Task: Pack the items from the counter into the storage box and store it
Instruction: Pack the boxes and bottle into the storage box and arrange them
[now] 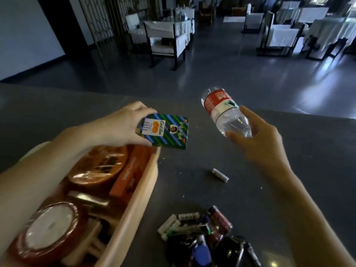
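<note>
While L hand (123, 125) pinches green packet (166, 132) by storage box (134, 199), R hand (266, 144) grips bottle (221, 110); lighters (194, 225) nearby.

Green striped "Golden" packet (165, 132): tilted in your left hand (123, 124), over the far corner of the beige storage box (133, 199). Clear water bottle (223, 110): in your right hand (264, 141), above the counter (279, 189), tipped with its red-label end up and away. Box is open and holds two round tins (96, 166) and an orange carton (131, 172). One small white tube (220, 175) lies alone on the counter. Heap of lighters and white tubes (196, 226) sits nearer you, right of the box.
</note>
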